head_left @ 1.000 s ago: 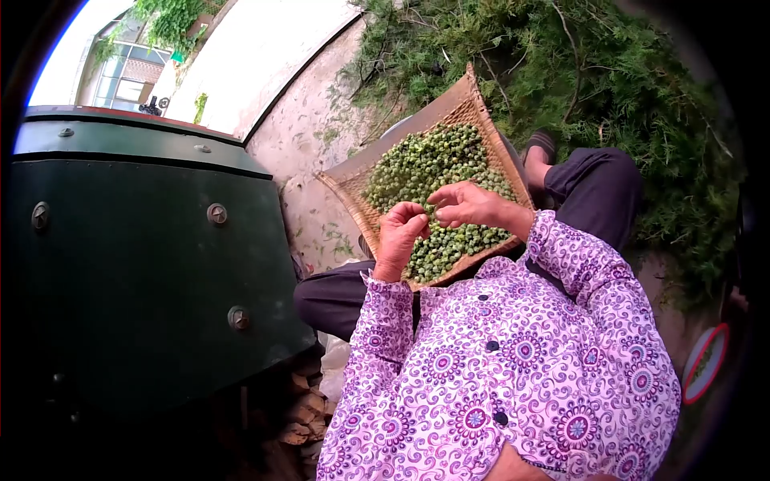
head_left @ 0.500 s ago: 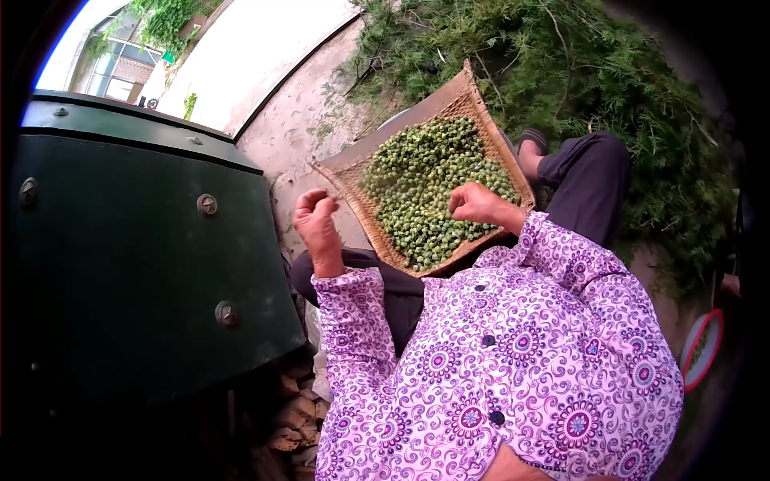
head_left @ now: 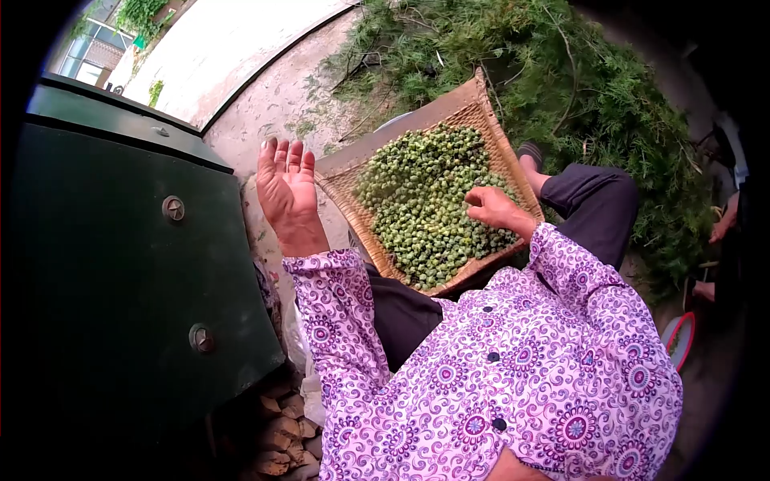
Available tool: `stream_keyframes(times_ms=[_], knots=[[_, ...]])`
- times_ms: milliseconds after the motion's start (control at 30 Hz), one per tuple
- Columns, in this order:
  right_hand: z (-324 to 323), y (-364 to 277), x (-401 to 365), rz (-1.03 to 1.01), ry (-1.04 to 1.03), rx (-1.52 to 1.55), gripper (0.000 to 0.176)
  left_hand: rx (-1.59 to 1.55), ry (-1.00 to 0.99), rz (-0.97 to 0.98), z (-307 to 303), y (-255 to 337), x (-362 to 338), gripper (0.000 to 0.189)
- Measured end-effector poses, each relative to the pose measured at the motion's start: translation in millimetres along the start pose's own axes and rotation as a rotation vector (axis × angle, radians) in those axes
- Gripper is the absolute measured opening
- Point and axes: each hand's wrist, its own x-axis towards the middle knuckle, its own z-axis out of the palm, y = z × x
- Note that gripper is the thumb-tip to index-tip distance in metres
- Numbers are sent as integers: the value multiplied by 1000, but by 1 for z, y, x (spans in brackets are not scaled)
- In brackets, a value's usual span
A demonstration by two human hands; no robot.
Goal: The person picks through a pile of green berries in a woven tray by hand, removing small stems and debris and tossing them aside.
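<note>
Plainly, the left hand (head_left: 291,196) is unclenched, empty. The right hand (head_left: 499,211) curls over green berries (head_left: 425,232), its grip unclear.

Inspection finding: no legible text, label, brand, number or sign.
</note>
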Motion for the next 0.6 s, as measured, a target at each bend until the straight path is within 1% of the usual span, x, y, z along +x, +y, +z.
stream_keyframes(times_ms=[33,67,133,167,200,267,333,367,400,467,500,533,600], knots=[[-2,3,5,10,-27,-19,40,0,-22,-19,3,-3,0,32],[-1,10,11,16,-29,-36,40,-18,-17,-24,7,-3,-2,32],[-2,23,24,-112,163,-263,46,105,-133,81,19,-4,-12,30],[-6,27,30,-160,190,-293,51,136,-174,102,22,-5,-17,27],[-7,28,40,-117,205,-341,55,132,-172,98,24,-5,-22,27],[-10,30,56,57,76,-376,58,159,-215,97,24,-4,-29,25],[-8,30,60,162,41,-383,61,143,-224,78,24,-3,-33,25],[-1,31,67,259,45,-452,66,140,-222,77,23,-3,-34,25],[2,24,70,261,41,-452,66,140,-220,73,24,-1,-34,25],[3,9,73,334,-35,-433,72,137,-231,78,24,1,-35,25],[11,14,74,305,-19,-405,77,135,-248,83,24,1,-36,25],[9,5,66,317,-49,-433,76,129,-249,78,31,5,-40,25],[16,-5,68,283,-125,-498,76,149,-257,87,26,2,-40,26]])
